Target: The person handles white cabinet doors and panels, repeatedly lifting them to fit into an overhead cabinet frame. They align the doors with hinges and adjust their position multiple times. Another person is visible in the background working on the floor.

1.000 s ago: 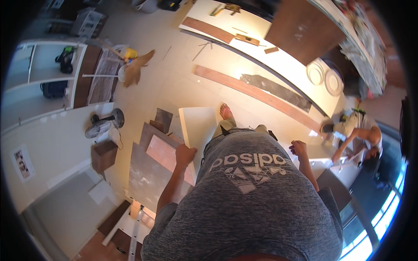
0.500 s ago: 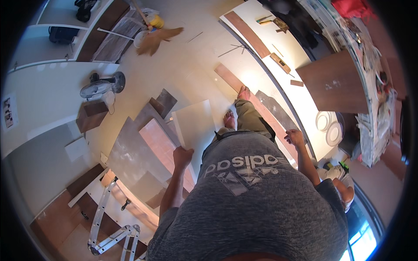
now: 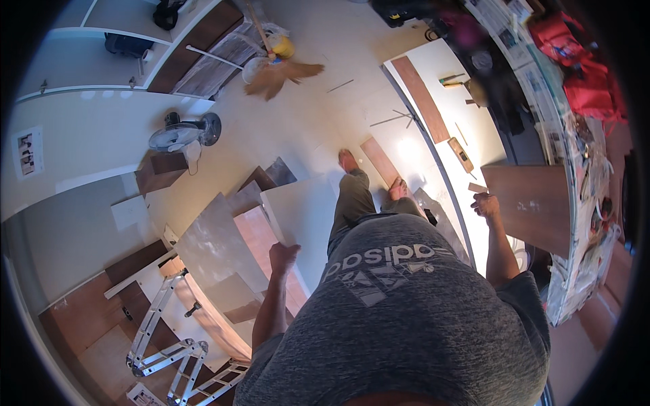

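Note:
My left hand (image 3: 283, 256) hangs with its fingers curled at the left edge of a white panel (image 3: 301, 210) that lies among stacked boards. Whether it grips that edge is hidden. My right hand (image 3: 485, 204) hangs loosely beside my hip with nothing in it. It is just below a small wooden offcut (image 3: 477, 187) and the corner of a dark brown board (image 3: 535, 203). My bare feet (image 3: 347, 161) stand on the pale floor past the white panel.
Grey and reddish boards (image 3: 223, 243) lie left of the panel. A folding ladder (image 3: 169, 338) is at the lower left, a fan (image 3: 179, 134) at the white wall and a broom (image 3: 277, 71) farther off. A long white sheet (image 3: 433, 135) carries wood strips and tools.
The view has swung, so the floor and boards have turned in the picture. Both hands stay at my sides, the left one still at the white panel's edge.

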{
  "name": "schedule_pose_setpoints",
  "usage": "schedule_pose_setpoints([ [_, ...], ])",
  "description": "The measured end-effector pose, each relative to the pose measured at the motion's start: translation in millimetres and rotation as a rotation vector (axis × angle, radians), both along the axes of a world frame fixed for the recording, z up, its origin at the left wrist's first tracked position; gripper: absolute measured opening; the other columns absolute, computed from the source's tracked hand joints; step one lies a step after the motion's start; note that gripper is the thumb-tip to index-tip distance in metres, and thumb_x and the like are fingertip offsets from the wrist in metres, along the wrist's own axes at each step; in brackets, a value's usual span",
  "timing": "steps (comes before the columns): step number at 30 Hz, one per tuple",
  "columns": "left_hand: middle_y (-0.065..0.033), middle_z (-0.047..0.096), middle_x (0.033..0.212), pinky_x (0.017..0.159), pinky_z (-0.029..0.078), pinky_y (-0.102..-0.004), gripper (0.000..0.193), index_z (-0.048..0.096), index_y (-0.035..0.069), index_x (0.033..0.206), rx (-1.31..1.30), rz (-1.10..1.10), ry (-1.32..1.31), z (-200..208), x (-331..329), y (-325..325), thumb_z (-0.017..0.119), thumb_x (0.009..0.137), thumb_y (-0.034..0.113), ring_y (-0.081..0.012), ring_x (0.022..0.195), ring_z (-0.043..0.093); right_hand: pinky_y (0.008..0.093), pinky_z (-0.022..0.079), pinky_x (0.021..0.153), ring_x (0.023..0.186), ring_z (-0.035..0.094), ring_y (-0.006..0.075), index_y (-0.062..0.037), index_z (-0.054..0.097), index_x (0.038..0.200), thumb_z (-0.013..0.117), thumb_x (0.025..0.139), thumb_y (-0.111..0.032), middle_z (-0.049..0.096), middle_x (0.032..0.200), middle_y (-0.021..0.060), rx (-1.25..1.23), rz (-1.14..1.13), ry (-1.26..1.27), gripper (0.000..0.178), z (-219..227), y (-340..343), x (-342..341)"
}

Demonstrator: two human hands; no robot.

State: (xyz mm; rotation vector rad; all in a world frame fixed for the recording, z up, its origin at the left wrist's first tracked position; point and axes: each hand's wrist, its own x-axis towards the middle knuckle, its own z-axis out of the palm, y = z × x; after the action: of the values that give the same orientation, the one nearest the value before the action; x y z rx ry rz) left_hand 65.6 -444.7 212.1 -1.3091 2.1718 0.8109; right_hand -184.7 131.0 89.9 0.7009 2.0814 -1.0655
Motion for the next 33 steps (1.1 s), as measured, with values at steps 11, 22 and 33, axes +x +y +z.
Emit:
schedule_pose_setpoints([
  [11, -0.0259, 0.066, 0.080, 0.076, 0.052, -0.0457, 0.036, 0.068, -0.006, 0.081, -0.022, -0.223, -0.005, -33.0, -132.2, -65.6, 0.062, 0.068, 0.028, -0.0400, 0.080, 0.065, 0.0276, 0.042, 0.040, 0.046, 0.057, 0.0173, 0.0005, 0.063, 0.089, 0.055, 0.084, -0.019, 0.068, 0.072, 0.0167, -0.040, -0.074, -0.131, 0.022, -0.6, -103.4, -109.4],
  [22, -0.0236, 0.065, 0.075, 0.072, 0.053, -0.0431, 0.033, 0.067, -0.003, 0.084, 0.049, -0.237, 0.067, -19.8, -286.3, -133.2, 0.064, 0.068, 0.026, -0.0373, 0.076, 0.066, 0.0255, 0.044, 0.044, 0.049, 0.056, 0.0136, -0.0015, 0.063, 0.087, 0.058, 0.081, -0.024, 0.068, 0.071, 0.0083, -0.032, 0.014, -0.174, 0.023, 24.7, -213.1, -178.9],
  [33, -0.0254, 0.065, 0.079, 0.077, 0.051, -0.0461, 0.033, 0.067, -0.003, 0.081, -0.038, -0.228, 0.018, -9.3, -427.1, -181.0, 0.058, 0.068, 0.026, -0.0403, 0.079, 0.064, 0.0274, 0.043, 0.040, 0.045, 0.054, 0.0141, 0.0000, 0.064, 0.088, 0.056, 0.087, -0.016, 0.066, 0.067, 0.0124, 0.053, -0.066, -0.285, 0.017, -39.4, -211.7, -363.8],
])
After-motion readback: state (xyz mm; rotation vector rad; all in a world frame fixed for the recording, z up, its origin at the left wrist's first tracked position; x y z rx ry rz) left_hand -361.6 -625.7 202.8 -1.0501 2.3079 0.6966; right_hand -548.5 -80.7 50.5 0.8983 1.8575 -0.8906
